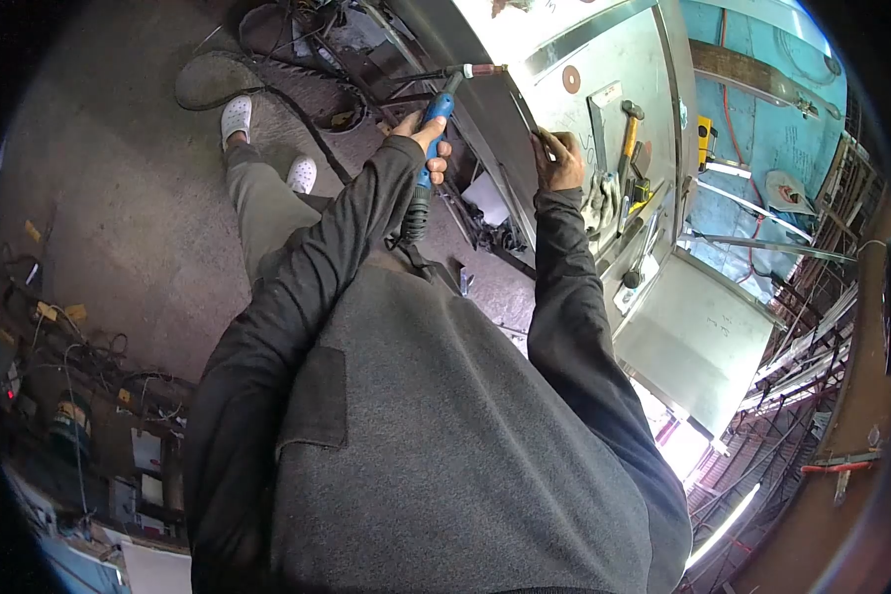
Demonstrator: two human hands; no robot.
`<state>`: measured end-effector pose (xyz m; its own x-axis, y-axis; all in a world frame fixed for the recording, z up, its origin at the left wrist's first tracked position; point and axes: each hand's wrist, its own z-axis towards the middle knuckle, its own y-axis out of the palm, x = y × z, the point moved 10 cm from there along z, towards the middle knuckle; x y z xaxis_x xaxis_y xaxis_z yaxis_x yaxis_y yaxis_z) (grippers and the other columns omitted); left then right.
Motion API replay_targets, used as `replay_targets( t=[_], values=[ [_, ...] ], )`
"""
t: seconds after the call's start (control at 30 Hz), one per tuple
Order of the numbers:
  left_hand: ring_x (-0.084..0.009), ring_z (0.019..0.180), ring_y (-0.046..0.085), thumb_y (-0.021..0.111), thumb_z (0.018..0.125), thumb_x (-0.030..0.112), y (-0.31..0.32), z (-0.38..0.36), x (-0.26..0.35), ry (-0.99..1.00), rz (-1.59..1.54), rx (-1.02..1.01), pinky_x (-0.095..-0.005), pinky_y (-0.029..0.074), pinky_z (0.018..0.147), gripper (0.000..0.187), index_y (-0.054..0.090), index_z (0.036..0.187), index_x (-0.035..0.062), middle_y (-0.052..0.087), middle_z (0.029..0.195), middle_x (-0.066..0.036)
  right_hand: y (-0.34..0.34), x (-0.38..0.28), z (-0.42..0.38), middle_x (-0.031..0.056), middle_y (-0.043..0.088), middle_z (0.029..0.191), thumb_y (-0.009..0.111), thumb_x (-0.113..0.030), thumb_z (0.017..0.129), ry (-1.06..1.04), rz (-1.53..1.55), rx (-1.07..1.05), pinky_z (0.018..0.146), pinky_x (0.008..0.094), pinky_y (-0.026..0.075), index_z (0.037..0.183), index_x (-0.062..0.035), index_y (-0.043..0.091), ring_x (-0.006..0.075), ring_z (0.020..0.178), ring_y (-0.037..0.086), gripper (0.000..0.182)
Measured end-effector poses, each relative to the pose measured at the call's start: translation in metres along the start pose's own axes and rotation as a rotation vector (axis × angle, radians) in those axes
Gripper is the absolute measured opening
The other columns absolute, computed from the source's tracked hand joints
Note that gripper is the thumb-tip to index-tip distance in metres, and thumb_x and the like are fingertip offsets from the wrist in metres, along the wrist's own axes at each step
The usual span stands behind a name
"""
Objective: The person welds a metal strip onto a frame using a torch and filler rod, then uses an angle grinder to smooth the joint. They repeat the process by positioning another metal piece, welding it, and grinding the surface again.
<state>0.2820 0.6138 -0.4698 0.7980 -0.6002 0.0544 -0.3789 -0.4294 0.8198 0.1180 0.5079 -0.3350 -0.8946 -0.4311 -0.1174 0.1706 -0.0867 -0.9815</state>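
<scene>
In my left hand (pixel 432 147) is a TIG welding torch (pixel 440 111) with a blue handle, fingers wrapped around the grip. Its reddish nozzle points right, the tip close to the corner of a metal workbench (pixel 589 54). A black ribbed hose drops from the handle's lower end. At the bench's near edge, my right hand (pixel 559 161) pinches a thin, dark metal strip (pixel 524 107) that runs up toward the nozzle. Beside this hand on the bench top lie a hammer (pixel 629 139), a steel square (pixel 598 124) and work gloves (pixel 598 205).
A reddish disc (pixel 571 79), a yellow tape measure (pixel 641 191) and several hand tools rest on the bench. Cables (pixel 297 109) lie on the floor near my feet. A metal panel (pixel 698 327) stands right of my right arm. Cluttered equipment (pixel 79 416) lines the left side.
</scene>
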Motion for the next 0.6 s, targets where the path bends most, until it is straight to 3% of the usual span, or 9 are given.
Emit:
replay_targets(
  t=[0.07, 0.13, 0.23, 0.6],
  values=[
    [-0.0108, 0.047, 0.042, 0.057, 0.095, 0.03, 0.0, 0.0, 0.001, -0.008, 0.001, 0.013, -0.0303, 0.04, 0.043, 0.035, 0.039, 0.125, 0.0244, 0.049, 0.075, -0.002, 0.007, 0.005, -0.002, 0.0085, 0.06, 0.09, 0.067, -0.015, 0.085, -0.049, 0.038, 0.041, 0.071, 0.0348, 0.048, 0.109, -0.0146, 0.068, 0.0253, 0.083, 0.059, 0.025],
    [-0.0116, 0.046, 0.042, 0.055, 0.095, 0.024, 0.001, -0.002, 0.001, 0.012, -0.034, 0.016, -0.031, 0.039, 0.042, 0.024, 0.041, 0.114, 0.0206, 0.05, 0.073, -0.003, 0.015, 0.008, -0.007, 0.0104, 0.058, 0.092, 0.066, -0.013, 0.085, -0.096, 0.081, 0.079, 0.075, 0.0363, 0.047, 0.116, -0.0147, 0.066, 0.0269, 0.086, 0.057, 0.031],
    [-0.0115, 0.046, 0.041, 0.056, 0.095, 0.025, -0.002, -0.001, -0.001, 0.035, -0.056, 0.007, -0.031, 0.039, 0.042, 0.027, 0.041, 0.118, 0.0223, 0.05, 0.073, -0.003, 0.027, 0.016, -0.012, 0.0097, 0.054, 0.089, 0.064, -0.01, 0.086, -0.097, 0.0, 0.079, 0.08, 0.0399, 0.043, 0.131, -0.0174, 0.054, 0.026, 0.085, 0.052, 0.046],
    [-0.011, 0.047, 0.041, 0.057, 0.095, 0.034, -0.002, 0.0, -0.005, 0.05, -0.034, -0.002, -0.0311, 0.038, 0.043, 0.034, 0.04, 0.123, 0.0253, 0.049, 0.075, -0.001, 0.027, 0.01, -0.009, 0.01, 0.053, 0.086, 0.06, -0.008, 0.088, -0.124, -0.013, 0.044, 0.077, 0.0383, 0.043, 0.133, -0.0138, 0.051, 0.0253, 0.079, 0.053, 0.046]
  ],
)
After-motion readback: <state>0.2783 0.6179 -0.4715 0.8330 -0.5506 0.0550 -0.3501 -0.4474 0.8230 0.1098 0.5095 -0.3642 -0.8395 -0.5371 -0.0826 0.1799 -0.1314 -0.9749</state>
